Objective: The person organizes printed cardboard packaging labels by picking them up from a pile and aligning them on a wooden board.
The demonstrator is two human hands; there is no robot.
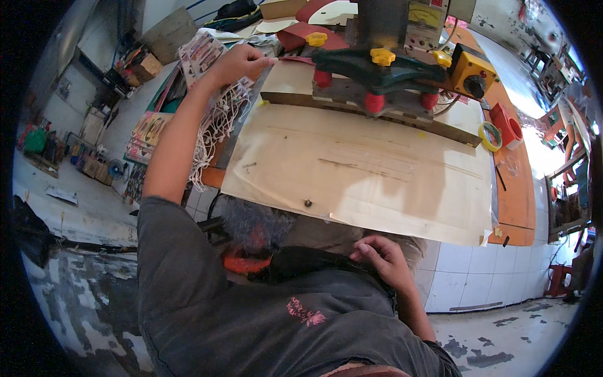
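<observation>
Two hands at one orange wooden tabletop (518, 204); it runs out well to the right of both. On it, one big cream rectangular sheet (282, 157), smooth, creased near the edge, with several dark scuff lines; its near edge is just ahead of the right hand (384, 254). Right hand is released, relaxed, fingers half curled, in front of the torso.

To the right of the left hand (242, 65): one press head, dark-green arched casting (377, 78), under one thick dark column (382, 25). Count on the casting: three yellow lobed knobs (382, 57), three red cylindrical posts (375, 102). Beneath it, one long straight brownish metal bar (452, 130), edge-on across the sheet.

Left hand is curled, fingertips at the end of one thin dark-red strip (296, 60). Strip lies between those fingertips and the casting's left end; can't tell if it's actually pinched.

Near side of the left hand, by the forearm: one tangled bundle of white cords (210, 135), soft, looped. Left of the same forearm, one stack of printed cards (149, 135), flat.

Far right of the left hand, past the casting: one yellow box (472, 70) with one round black dial. Nearer the right hand, out to its right: one red plastic holder (506, 125), one yellow tape ring (490, 136), one thin black rod (500, 177).
</observation>
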